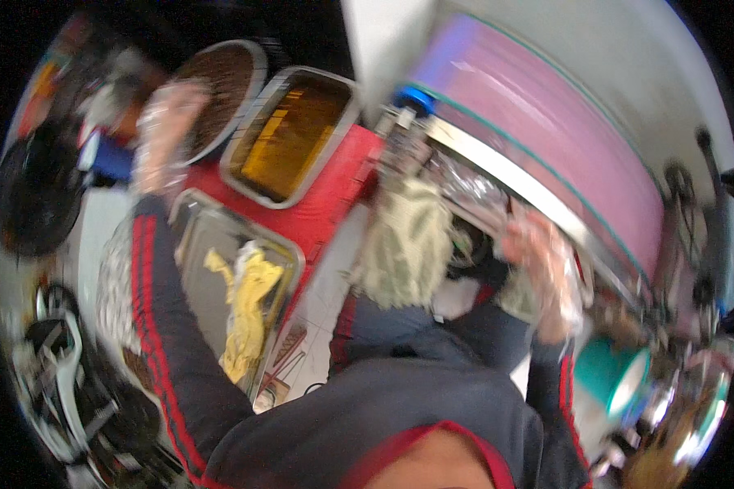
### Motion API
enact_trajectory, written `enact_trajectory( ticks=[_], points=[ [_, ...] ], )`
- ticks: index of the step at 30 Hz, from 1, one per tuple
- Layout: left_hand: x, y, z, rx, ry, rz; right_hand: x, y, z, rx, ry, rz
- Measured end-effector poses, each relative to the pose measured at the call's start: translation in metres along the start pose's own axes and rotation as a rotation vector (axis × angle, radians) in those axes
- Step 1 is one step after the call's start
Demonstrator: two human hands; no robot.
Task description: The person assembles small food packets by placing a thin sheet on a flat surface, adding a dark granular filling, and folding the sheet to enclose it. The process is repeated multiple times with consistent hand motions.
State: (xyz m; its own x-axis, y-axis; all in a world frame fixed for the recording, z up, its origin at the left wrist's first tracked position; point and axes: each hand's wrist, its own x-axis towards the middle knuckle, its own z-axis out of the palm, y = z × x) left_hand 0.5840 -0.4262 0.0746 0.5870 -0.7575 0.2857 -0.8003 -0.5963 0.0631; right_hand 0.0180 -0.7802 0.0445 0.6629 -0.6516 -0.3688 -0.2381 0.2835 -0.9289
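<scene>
My left hand point(171, 118), in a clear plastic glove, reaches over the near left rim of a round metal pan point(258, 72). A dark brown, grainy mass point(224, 81) fills that pan. Motion smears the fingers, and whether they hold anything is unclear. To the right of the pan stands a rectangular metal tray point(231, 173) with amber liquid in it. My right hand point(538, 248), also gloved in clear plastic, is beside the metal edge point(497, 175) of a long pink-panelled case point(538, 106). Its fingers are blurred too. Crumpled clear plastic point(469, 186) lies along that edge.
A red table point(334, 183) bears the pan and the amber tray. Nearer me, a shallow metal tray point(200, 269) holds a yellow cloth point(255, 301). Pale green cloth point(408, 244) hangs near my knees. A teal bucket point(603, 371) stands right; a dark round pan point(37, 196) is far left.
</scene>
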Motion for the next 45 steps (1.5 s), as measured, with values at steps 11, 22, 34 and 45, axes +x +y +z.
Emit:
enact_trajectory(
  ticks=[11,22,34,45],
  points=[
    [0.101,-0.077,0.028,-0.118,-0.133,-0.180,-0.024,0.031,-0.032,0.172,0.184,-0.017],
    [0.000,0.027,0.010,-0.031,-0.002,-0.185,-0.004,0.071,-0.019,0.250,0.110,0.066],
    [-0.077,0.000,-0.023,0.152,0.547,-0.580,0.008,0.022,0.065,0.014,-0.105,-0.001],
    [-0.102,-0.067,0.047,0.028,0.300,-0.701,0.010,-0.004,0.156,0.013,-0.421,0.113]
  ],
)
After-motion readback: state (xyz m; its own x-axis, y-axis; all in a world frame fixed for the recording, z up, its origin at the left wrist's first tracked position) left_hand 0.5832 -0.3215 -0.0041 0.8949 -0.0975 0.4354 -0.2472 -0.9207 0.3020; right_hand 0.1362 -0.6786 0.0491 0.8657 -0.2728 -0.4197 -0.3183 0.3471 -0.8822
